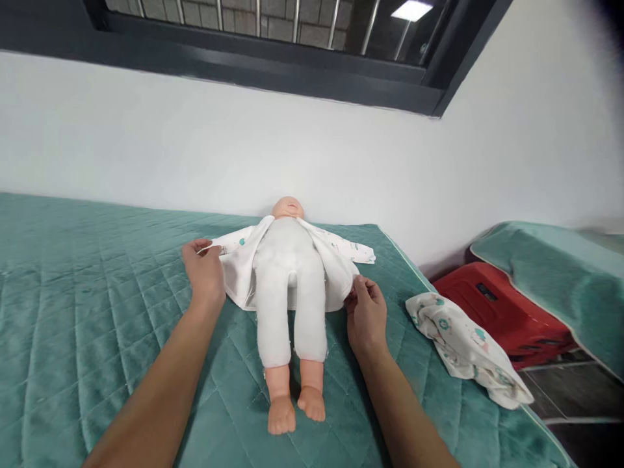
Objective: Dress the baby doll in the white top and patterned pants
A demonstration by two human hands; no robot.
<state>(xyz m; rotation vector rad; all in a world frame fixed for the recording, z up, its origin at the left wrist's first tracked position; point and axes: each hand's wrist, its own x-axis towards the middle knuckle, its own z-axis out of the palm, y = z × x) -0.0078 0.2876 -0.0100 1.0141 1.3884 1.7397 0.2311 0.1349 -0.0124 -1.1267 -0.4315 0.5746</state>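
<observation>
A baby doll (pixel 291 279) with a white cloth body lies on its back, feet toward me. Around its arms and under its torso is a white printed baby jacket (pixel 337 286), its front spread apart. My left hand (pixel 203 270) is closed with the fingertips at the cuff of the sleeve on the left. My right hand (pixel 365 312) pinches the lower corner of the jacket's right front panel. The other sleeve (pixel 358 251) lies stretched out beyond my right hand. Both of the doll's hands are hidden from view.
A crumpled white printed cloth garment (pixel 468 351) rests at the right edge of the green quilted cover (pixel 121 312). Past that edge, a red case (pixel 497 312) stands lower down, partly under another green cover (pixel 560 279). A white wall (pixel 146 143) and dark-framed window (pixel 273 62) are behind.
</observation>
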